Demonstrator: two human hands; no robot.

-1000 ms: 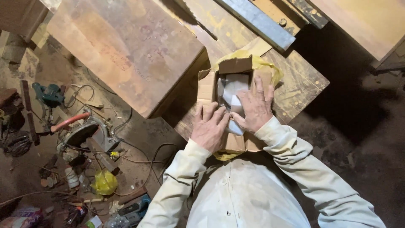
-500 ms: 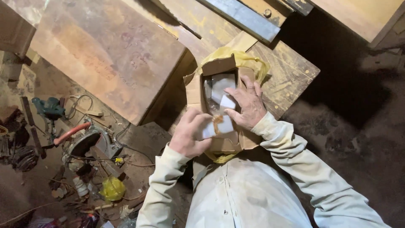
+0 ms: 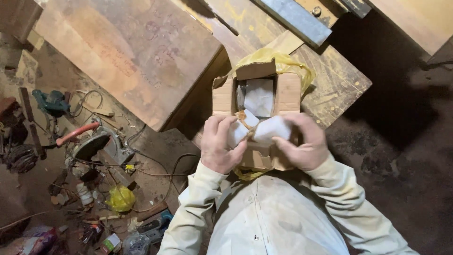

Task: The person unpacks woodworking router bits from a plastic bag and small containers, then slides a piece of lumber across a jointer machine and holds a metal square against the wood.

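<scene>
Hands (image 3: 222, 141) lifted white wrapping (image 3: 271, 128), cardboard box (image 3: 288, 92) beneath

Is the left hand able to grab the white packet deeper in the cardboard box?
Probably yes: the box is open and the white packet lies uncovered, but the left hand already holds another white piece.

Open brown carton (image 3: 257, 101) on the counter (image 3: 339, 80), atop a yellow bag (image 3: 288, 63); white wrapped packets (image 3: 259, 97) inside. Small printed box (image 3: 112, 242) on the floor.
</scene>
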